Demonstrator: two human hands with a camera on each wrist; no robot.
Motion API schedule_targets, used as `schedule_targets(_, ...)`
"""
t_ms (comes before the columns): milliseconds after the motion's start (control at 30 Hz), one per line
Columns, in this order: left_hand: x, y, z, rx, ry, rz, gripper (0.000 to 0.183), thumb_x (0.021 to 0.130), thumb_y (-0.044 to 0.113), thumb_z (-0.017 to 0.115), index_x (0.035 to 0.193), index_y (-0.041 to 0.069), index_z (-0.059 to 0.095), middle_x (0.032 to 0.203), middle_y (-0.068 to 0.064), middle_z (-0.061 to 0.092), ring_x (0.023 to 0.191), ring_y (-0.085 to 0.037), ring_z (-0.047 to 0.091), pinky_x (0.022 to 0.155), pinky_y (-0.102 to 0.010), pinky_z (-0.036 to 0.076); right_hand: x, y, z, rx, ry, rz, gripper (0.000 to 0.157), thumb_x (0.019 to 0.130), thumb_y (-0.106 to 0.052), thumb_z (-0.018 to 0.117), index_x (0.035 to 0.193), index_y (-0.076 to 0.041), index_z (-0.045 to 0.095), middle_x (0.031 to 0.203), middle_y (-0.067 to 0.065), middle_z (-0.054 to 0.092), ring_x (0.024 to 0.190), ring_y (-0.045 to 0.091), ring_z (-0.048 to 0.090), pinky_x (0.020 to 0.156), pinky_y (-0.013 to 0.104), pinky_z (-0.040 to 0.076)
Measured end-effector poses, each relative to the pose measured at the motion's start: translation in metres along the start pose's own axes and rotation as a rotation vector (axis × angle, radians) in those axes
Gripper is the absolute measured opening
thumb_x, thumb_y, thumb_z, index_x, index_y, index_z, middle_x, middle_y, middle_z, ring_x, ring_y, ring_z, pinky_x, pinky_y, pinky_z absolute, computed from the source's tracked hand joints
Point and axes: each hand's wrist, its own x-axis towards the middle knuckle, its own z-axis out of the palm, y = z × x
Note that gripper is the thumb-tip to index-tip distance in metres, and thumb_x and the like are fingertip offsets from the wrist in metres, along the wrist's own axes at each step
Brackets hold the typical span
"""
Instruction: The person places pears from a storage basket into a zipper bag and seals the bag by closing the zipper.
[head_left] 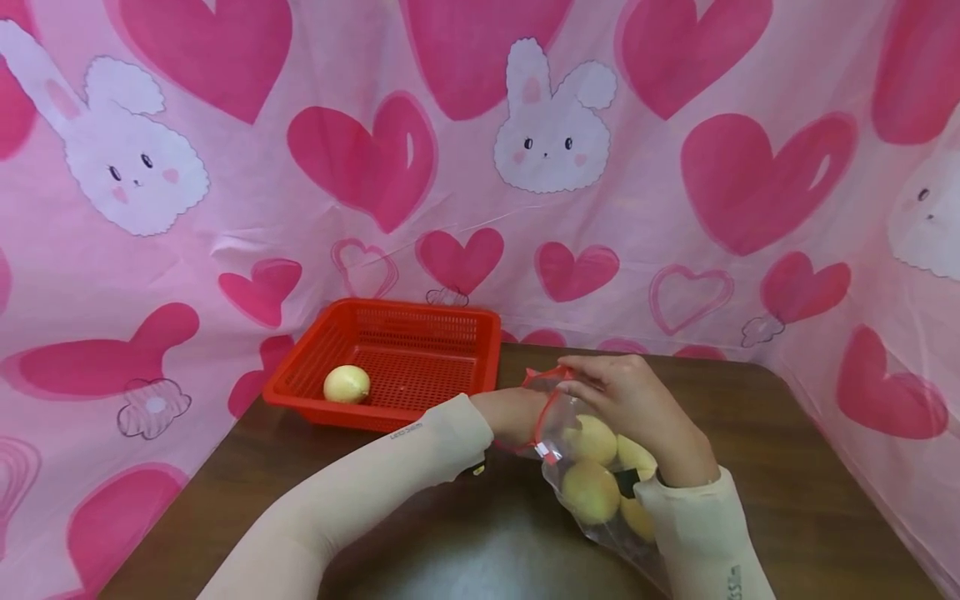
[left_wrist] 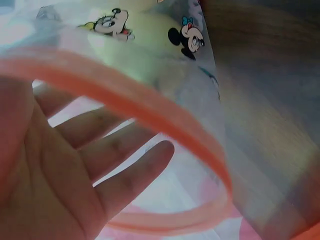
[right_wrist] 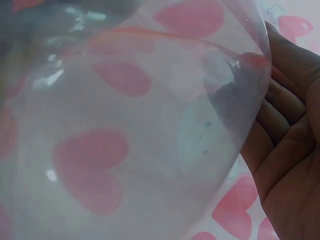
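I have the clear plastic bag [head_left: 557, 427] tilted above the dark wooden table [head_left: 787, 450], its red-edged mouth facing left, and everything else I place by that bag. My right hand [head_left: 637, 400] is on the far side of its mouth, thumb and fingers pinching the rim. My left hand [head_left: 513, 414] comes in from the bag's left, right at the opening; its fingers are straight and spread, gripping nothing that I can make out, and I cannot tell whether they touch the plastic. Inside the bag, below its mouth, several round yellow fruits [head_left: 591, 492] sit bunched together, seen through a wall printed with little cartoon figures. To the left of the bag and farther back is the red basket [head_left: 420, 321], with one pale yellow fruit [head_left: 347, 384] in its left part. Behind the bag hangs a pink cloth [head_left: 465, 200] with hearts and rabbits.
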Motion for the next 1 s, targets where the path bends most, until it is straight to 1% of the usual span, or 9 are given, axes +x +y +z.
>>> schedule_targets(67,-0.002,0.0,0.001,0.028,-0.039,-0.048,0.032,0.085,0.029,0.074,0.116,0.023,0.069,0.091,0.01,0.068,0.078,-0.006,0.058,0.078,-0.019,0.048,0.0,0.0,0.0,-0.005,0.007,-0.007,0.041,0.075,-0.01,0.083,0.114,-0.003,0.072,0.101,0.005,0.072,0.084,0.015,0.069,0.07,0.031,0.057)
schedule_targets(133,-0.003,-0.001,0.002,-0.022,-0.077,-0.105,0.021,0.084,0.026,0.074,0.105,0.023,0.071,0.079,0.008,0.065,0.067,-0.008,0.056,0.068,-0.02,0.049,-0.001,0.001,0.0,-0.01,0.012,-0.009,0.041,0.075,-0.011,0.083,0.114,-0.003,0.072,0.1,0.004,0.073,0.085,0.015,0.069,0.071,0.032,0.057)
schedule_targets(200,-0.005,-0.003,0.002,-0.091,-0.098,-0.139,0.017,0.083,0.026,0.075,0.099,0.023,0.07,0.074,0.007,0.061,0.065,-0.009,0.054,0.064,-0.02,0.048,-0.001,0.001,0.001,-0.008,0.011,-0.008,0.041,0.075,-0.011,0.083,0.114,-0.003,0.072,0.1,0.004,0.073,0.083,0.013,0.068,0.071,0.032,0.057)
schedule_targets(367,-0.007,-0.005,0.001,-0.206,-0.145,-0.104,0.047,0.071,0.041,0.085,0.113,0.026,0.069,0.092,0.014,0.063,0.082,-0.006,0.056,0.079,-0.021,0.048,-0.003,0.0,0.002,0.01,0.013,-0.013,0.041,0.076,-0.012,0.083,0.114,-0.004,0.072,0.1,0.003,0.072,0.08,0.009,0.067,0.069,0.029,0.056)
schedule_targets(433,-0.008,-0.004,0.0,-0.217,-0.165,-0.109,0.057,0.065,0.046,0.087,0.116,0.028,0.069,0.092,0.015,0.063,0.084,-0.007,0.056,0.078,-0.023,0.049,-0.003,0.0,0.002,0.015,0.018,-0.021,0.04,0.076,-0.012,0.083,0.114,-0.004,0.072,0.1,0.003,0.072,0.08,0.008,0.067,0.069,0.028,0.056)
schedule_targets(600,-0.014,-0.002,-0.004,-0.203,-0.192,-0.149,0.065,0.064,0.046,0.088,0.124,0.03,0.066,0.094,0.015,0.063,0.086,-0.009,0.054,0.074,-0.026,0.049,-0.002,-0.001,0.002,0.021,0.027,-0.042,0.04,0.076,-0.011,0.082,0.113,-0.004,0.072,0.1,0.002,0.072,0.081,0.007,0.067,0.069,0.027,0.056)
schedule_targets(700,-0.017,-0.003,-0.005,-0.241,-0.185,-0.168,0.047,0.068,0.041,0.087,0.11,0.029,0.071,0.086,0.012,0.065,0.079,-0.009,0.056,0.069,-0.027,0.051,-0.002,-0.001,0.002,0.019,0.028,-0.04,0.042,0.074,-0.011,0.083,0.114,-0.004,0.072,0.1,0.003,0.073,0.081,0.009,0.068,0.069,0.028,0.056)
schedule_targets(833,-0.02,-0.004,-0.007,-0.218,-0.145,-0.151,0.017,0.077,0.031,0.081,0.088,0.027,0.07,0.068,0.008,0.062,0.063,-0.011,0.056,0.058,-0.026,0.051,-0.002,-0.001,0.001,0.007,0.028,-0.045,0.043,0.073,-0.01,0.084,0.114,-0.003,0.072,0.099,0.004,0.073,0.083,0.013,0.069,0.07,0.03,0.057)
schedule_targets(1000,-0.024,-0.006,-0.009,-0.118,-0.099,-0.172,0.021,0.08,0.027,0.079,0.098,0.024,0.068,0.072,0.011,0.061,0.062,-0.009,0.056,0.06,-0.022,0.05,-0.001,-0.002,0.0,-0.001,0.026,-0.041,0.042,0.074,-0.01,0.084,0.114,-0.003,0.072,0.099,0.004,0.073,0.082,0.012,0.068,0.07,0.03,0.057)
